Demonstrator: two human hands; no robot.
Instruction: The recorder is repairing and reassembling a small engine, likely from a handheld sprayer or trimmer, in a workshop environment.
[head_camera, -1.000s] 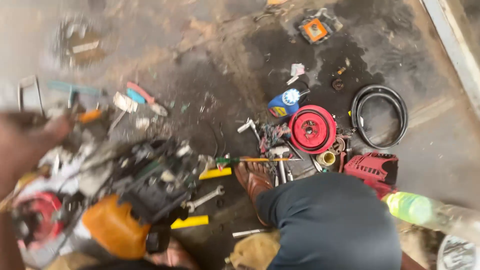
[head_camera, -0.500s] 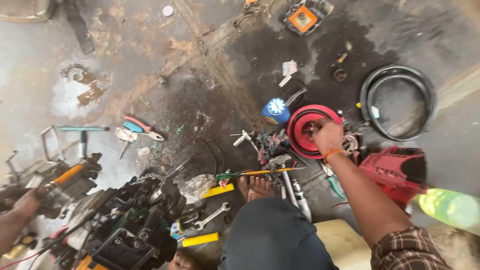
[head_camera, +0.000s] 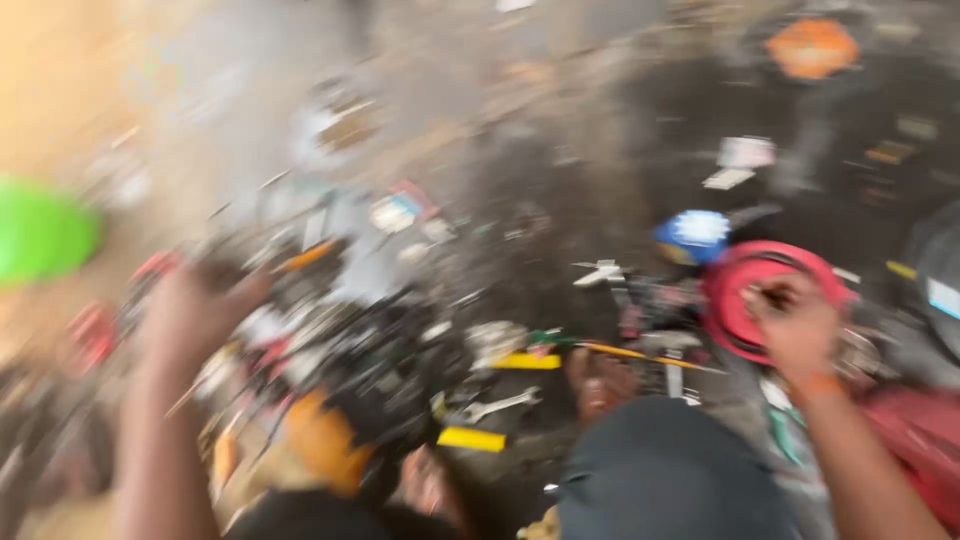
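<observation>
Both hands are out over a floor crowded with oily parts, and the view is badly smeared. My right hand (head_camera: 795, 325) sits on the round red metal cover (head_camera: 745, 300), fingers curled toward its rim, though whether they grip it I cannot tell. My left hand (head_camera: 200, 310) rests on the grey-and-black engine block with its orange plastic tank (head_camera: 320, 440), fingers apparently closed on top; the blur hides the grip. Lifting the cover straight up seems wisest to me, since a blue round tin (head_camera: 692, 235) lies just beside it and yellow-handled tools (head_camera: 530, 361) lie near. Open floor shows farther out, top left.
</observation>
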